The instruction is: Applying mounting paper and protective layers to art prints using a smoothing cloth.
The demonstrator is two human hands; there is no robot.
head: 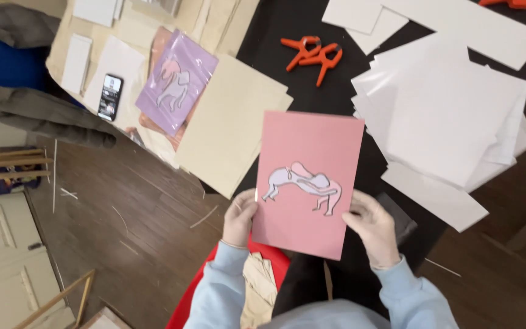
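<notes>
Pink card (308, 183) with pale cut-out figure, gripped at its edges by left hand (240, 216) and right hand (371, 226), above black tabletop (336, 91), white sheets (452, 116) alongside

I've got the pink card (309, 183) w/ a pale cut-out figure held at center frame, left hand (239, 216) on its left edge, right hand (372, 226) on its right. Upper right: stack of white sheets (452, 109); top center: two orange clamps (313, 55). Upper left: purple card (178, 80) & phone (110, 97).
</notes>
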